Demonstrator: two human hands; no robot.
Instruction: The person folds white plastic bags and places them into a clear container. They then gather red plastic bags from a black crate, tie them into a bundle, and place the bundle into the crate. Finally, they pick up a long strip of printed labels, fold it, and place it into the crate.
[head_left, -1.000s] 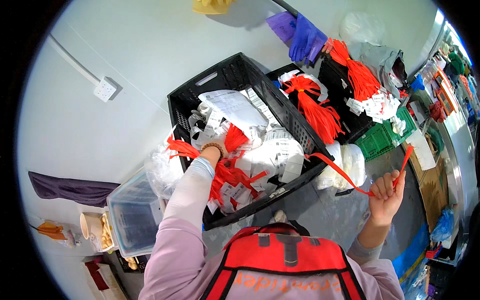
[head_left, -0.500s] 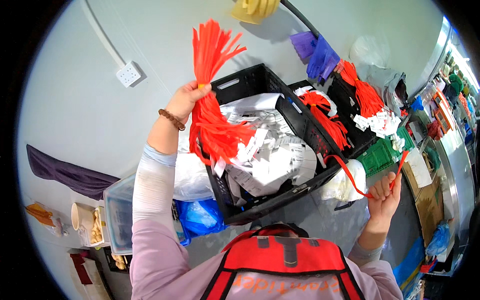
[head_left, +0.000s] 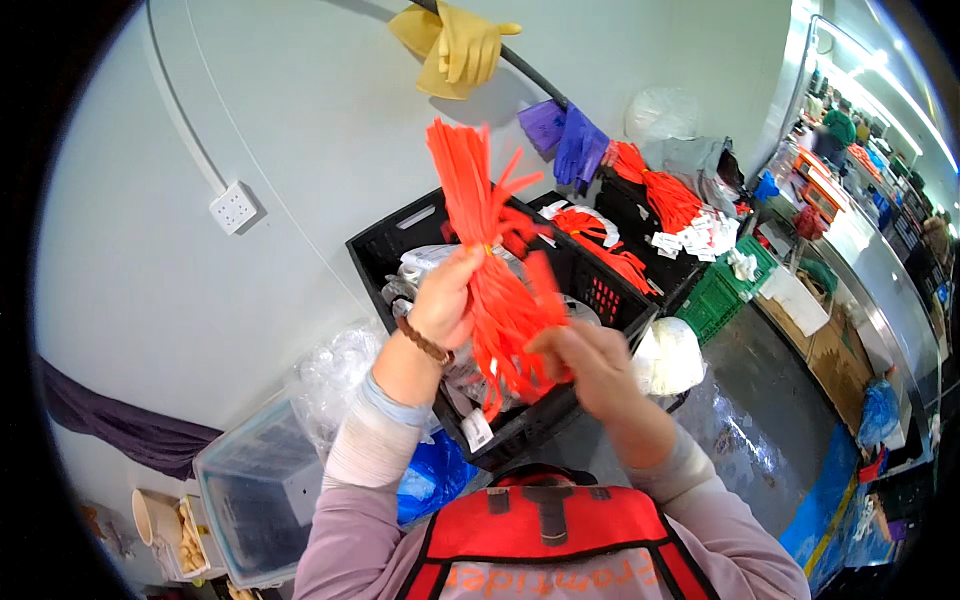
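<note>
Centrally, item one: left hand, fingers clamped round a bundle of red strips, just beside its yellow tie. Bundle held tilted above a black crate, loose ends spreading far and near.

Item two: right hand, motion-blurred, fingers bent at the near right side of the bundle; whether they grip a strip cannot be told.

Item three: brown bracelet, on the left wrist.

Below the bundle: the black crate, containing white papers, partly hidden; a white tag at its near left corner.

Right of the crate, far side: a second red bundle and a third red bundle, the latter with white tags at its near end. Near these, a green crate; nearer, a white plastic-wrapped pack.

Left, near side: clear plastic film, a translucent tub, blue plastic.

Far side, along the wall: yellow gloves and purple gloves on a dark rail; a white socket to the left.

Far right: a metal table.
</note>
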